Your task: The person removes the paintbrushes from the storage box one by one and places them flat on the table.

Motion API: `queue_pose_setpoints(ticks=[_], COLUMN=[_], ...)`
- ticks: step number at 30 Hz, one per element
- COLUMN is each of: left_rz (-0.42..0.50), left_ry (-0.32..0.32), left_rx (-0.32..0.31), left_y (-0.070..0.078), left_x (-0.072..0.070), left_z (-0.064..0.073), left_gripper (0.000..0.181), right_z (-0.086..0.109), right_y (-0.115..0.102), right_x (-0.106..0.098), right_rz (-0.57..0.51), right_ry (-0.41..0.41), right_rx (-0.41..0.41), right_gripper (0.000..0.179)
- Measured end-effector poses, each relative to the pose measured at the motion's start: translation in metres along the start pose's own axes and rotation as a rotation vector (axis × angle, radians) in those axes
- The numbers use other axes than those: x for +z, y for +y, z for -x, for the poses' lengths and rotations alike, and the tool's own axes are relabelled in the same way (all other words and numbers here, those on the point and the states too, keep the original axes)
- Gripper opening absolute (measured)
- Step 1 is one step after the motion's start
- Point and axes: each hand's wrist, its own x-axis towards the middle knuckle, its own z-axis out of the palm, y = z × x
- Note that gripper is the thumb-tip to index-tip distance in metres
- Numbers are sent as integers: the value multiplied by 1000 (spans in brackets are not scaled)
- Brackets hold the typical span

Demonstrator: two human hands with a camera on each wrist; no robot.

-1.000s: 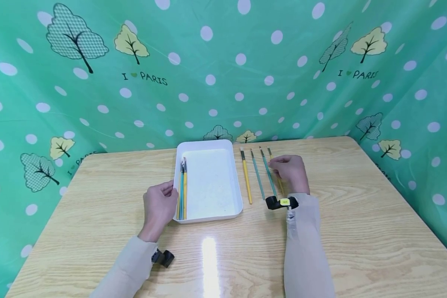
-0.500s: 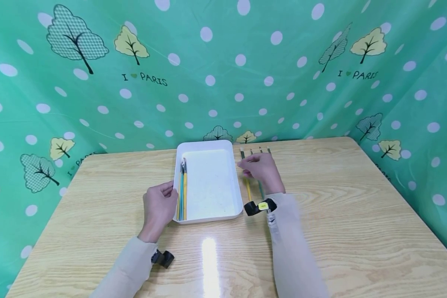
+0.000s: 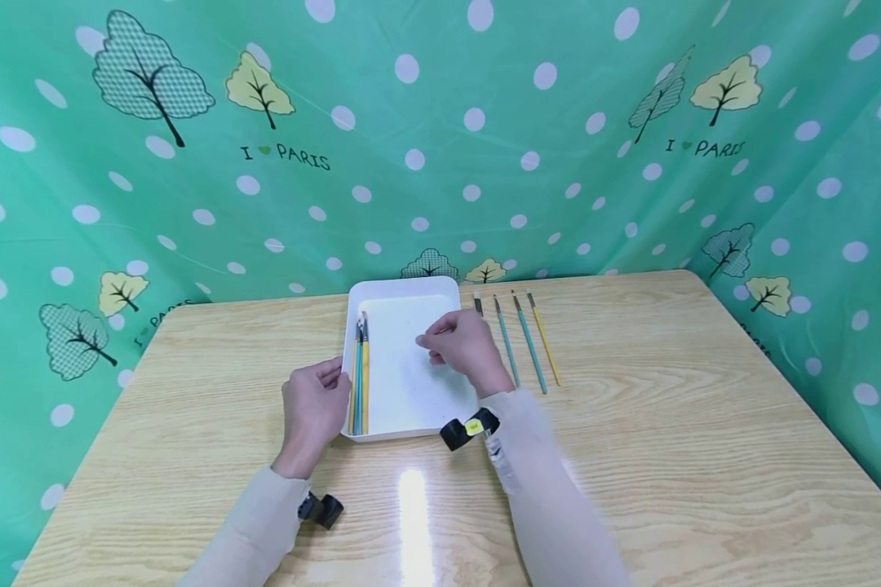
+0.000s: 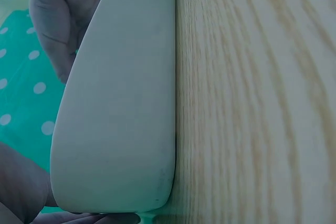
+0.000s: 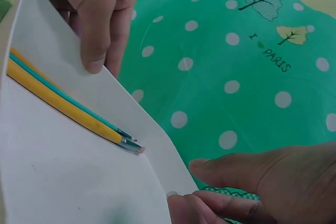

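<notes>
My left hand [image 3: 316,408] grips the left rim of a white rectangular tray [image 3: 404,287], thumb inside and fingers outside. Along that side of the tray lie several slim paintbrushes [image 3: 365,375] with yellow and teal handles, bristles towards the back. My right hand [image 3: 462,346] hangs over the tray's right half with nothing in it. In the right wrist view its thumb [image 5: 231,174] stands apart from its bent fingers. To the right of the tray, on the table, lie two teal paintbrushes [image 3: 530,342], a thin yellow paintbrush [image 3: 545,338] and another paintbrush [image 3: 478,305] mostly hidden by my right hand.
The wooden table [image 3: 705,424] extends on both sides of the tray. A green dotted cloth [image 3: 440,122] hangs behind it and along the sides. A black wrist camera [image 3: 470,428] sits on each sleeve, the right one close to the tray's front right corner.
My right hand has moved left from the thin yellow paintbrush, across the loose brushes, to above the tray. The brushes stay where they lay. My left hand has not moved.
</notes>
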Motion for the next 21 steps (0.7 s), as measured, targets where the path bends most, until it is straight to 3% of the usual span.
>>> queue_pose_setpoints(ticks=[9,21], left_rz=[-7,-10], left_ry=[-7,-24], left_rx=[-8,-13], left_y=[1,2], left_x=[0,-2], left_z=[0,0], left_gripper=[36,37], right_z=[7,12], right_y=[-7,-4], right_x=[36,72], right_rz=[96,147], right_ry=[-35,-93], right_rx=[-6,-36], right_gripper=[15,21])
